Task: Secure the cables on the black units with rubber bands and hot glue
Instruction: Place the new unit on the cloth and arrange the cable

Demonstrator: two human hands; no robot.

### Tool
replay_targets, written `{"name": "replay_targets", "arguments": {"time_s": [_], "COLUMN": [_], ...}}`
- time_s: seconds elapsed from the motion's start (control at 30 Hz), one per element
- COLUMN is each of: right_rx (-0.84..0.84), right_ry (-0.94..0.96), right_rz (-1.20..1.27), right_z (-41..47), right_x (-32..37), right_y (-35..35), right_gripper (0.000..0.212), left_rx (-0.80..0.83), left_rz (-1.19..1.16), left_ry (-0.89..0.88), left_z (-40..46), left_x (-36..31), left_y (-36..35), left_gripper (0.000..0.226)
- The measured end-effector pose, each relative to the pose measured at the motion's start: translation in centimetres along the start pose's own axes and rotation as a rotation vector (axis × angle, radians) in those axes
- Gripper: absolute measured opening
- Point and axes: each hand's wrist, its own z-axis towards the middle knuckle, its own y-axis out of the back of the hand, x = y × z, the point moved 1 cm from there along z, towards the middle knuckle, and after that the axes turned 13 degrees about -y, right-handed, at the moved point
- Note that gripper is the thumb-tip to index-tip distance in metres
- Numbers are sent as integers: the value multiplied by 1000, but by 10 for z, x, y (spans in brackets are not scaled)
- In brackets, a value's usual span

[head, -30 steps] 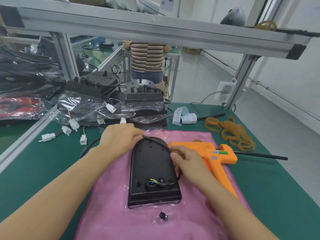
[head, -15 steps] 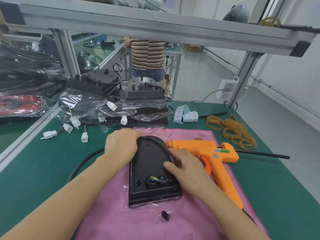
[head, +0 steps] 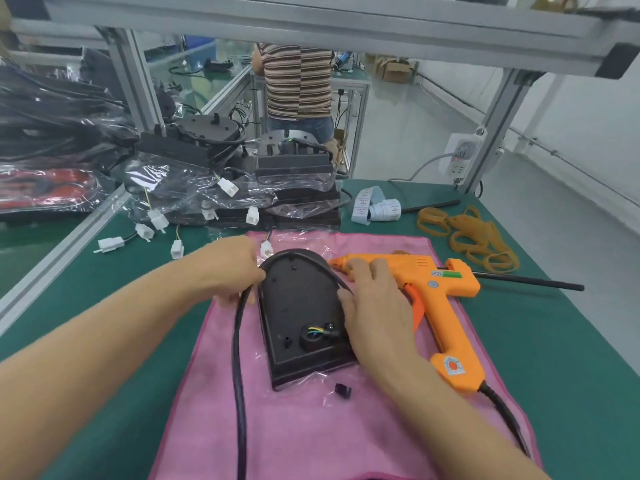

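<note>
The fingers (head: 242, 299) of the left hand (head: 231, 268) curl round a thick black cable (head: 238, 358) at the left edge of a black unit (head: 300, 306), gripping it where it bends down toward the near edge of the worktop (head: 561, 358). The right hand (head: 375, 306) lies flat along the unit's right edge, its fingers (head: 363, 268) straight and relaxed, pressing the cable against the curved rim. The far fingertips touch the barrel of an orange glue gun (head: 436, 292).

The unit lies back-side up in the middle of a pink cloth (head: 311, 427), with clear plastic film under it. Near its lower end, coloured wires (head: 314, 330) come out of a round opening. A small black part (head: 343, 390) lies on the cloth just below the unit. The glue gun rests on its side to the right of the unit, and its black cord (head: 509, 420) trails toward the near edge.

Farther right, a heap of tan rubber bands (head: 471, 237) sits on the green worktop beside a thin black rod (head: 526, 281). Behind the cloth, more black units (head: 294, 168) in plastic film are stacked, with white connectors (head: 157, 218) trailing from them. A roll of white labels (head: 375, 209) lies near the stack.
</note>
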Motion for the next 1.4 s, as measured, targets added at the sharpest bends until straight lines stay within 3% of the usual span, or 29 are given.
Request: {"name": "replay_targets", "arguments": {"time_s": [0.07, 0.1, 0.2, 0.27, 0.3, 0.37, 0.53, 0.6, 0.63, 0.7, 0.77, 0.83, 0.9, 0.93, 1.0, 1.07, 1.17, 1.27, 1.4], "right_rx": [27, 144, 737, 924, 893, 662, 175, -38, -47, 71, 200, 403, 633, 719, 810, 849, 836, 772, 689], "right_ry": [95, 131, 57, -25, -67, -86, 132, 163, 165, 125, 81, 10, -41, -71, -149, -203, -134, -117, -117], "right_rz": [233, 370, 610, 656, 677, 611, 80, -97, -189, -393, -368, -171, 140, 239, 263, 126, -16, 66, 252], "right_z": [-31, -51, -102, -118, -118, -113, -100, -88, -81, -63, -46, -27, -11, -3, 11, 22, 29, 35, 46], "right_x": [9, 17, 43, 50, 49, 40, 13, 0, -2, -4, -23, -36, -43, -41, -36, -30, -26, -19, 4], "right_y": [8, 10, 3, -5, -5, 5, 26, 27, 29, 37, 39, 49, 59, 61, 54, 40, 20, 8, -2], "right_gripper": [24, 27, 45, 49, 47, 58, 110, 92, 82, 58, 39, 27, 15, 16, 47, 65, 64, 66, 46], "left_rx": [-50, -62, -79, -51, -40, -39, -95, -150, -197, -309, -420, -492, -506, -512, -488, -417, -421, -489, -473], "left_rz": [-157, -282, -734, -912, -970, -1084, -1268, -1186, -1124, -964, -788, -619, -533, -584, -751, -778, -708, -606, -744], "left_ry": [44, 67, 165, 214, 231, 257, 286, 246, 217, 139, 62, -9, -44, -31, 45, 95, 100, 74, 123], "left_z": [-6, -9, -13, -15, -15, -14, -15, -19, -22, -28, -33, -37, -41, -42, -41, -37, -33, -20, 14], "left_x": [4, 5, 7, 6, 5, 4, 2, -1, -3, -8, -12, -14, -14, -13, -8, -2, 8, 19, 33], "left_y": [-8, -13, -21, -21, -21, -21, -29, -34, -37, -47, -57, -65, -73, -76, -80, -83, -83, -67, -40], "left_gripper": [21, 22, 22, 22, 23, 25, 26, 23, 21, 20, 15, 6, 14, 18, 17, 3, 16, 21, 13]}}
